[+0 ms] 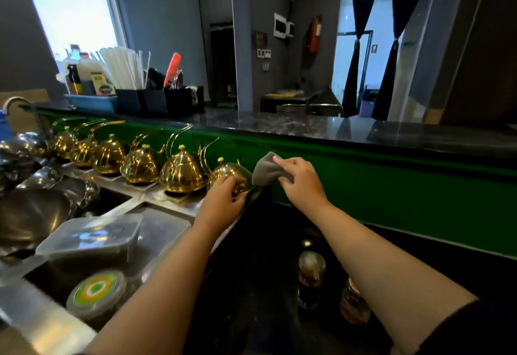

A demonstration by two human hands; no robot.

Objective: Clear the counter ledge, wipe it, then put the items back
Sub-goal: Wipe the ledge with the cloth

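Brass-gold teapots stand in a row on the steel ledge (156,200) under the green wall panel (391,186). The left hand (223,195) is closed around the nearest teapot (230,171), at the row's right end; fingers wrap its lower body and it appears tilted. The right hand (300,179) pinches a grey cloth (268,170), bunched, just beside that pot and apart from the ledge.

Judgement: clearing step, or wiping each pot as it is lifted; cannot tell which. Lift straight up, mind the long thin spout (207,149) of the neighbouring teapot (183,172), keep the lid level, park the pot well clear before wiping.
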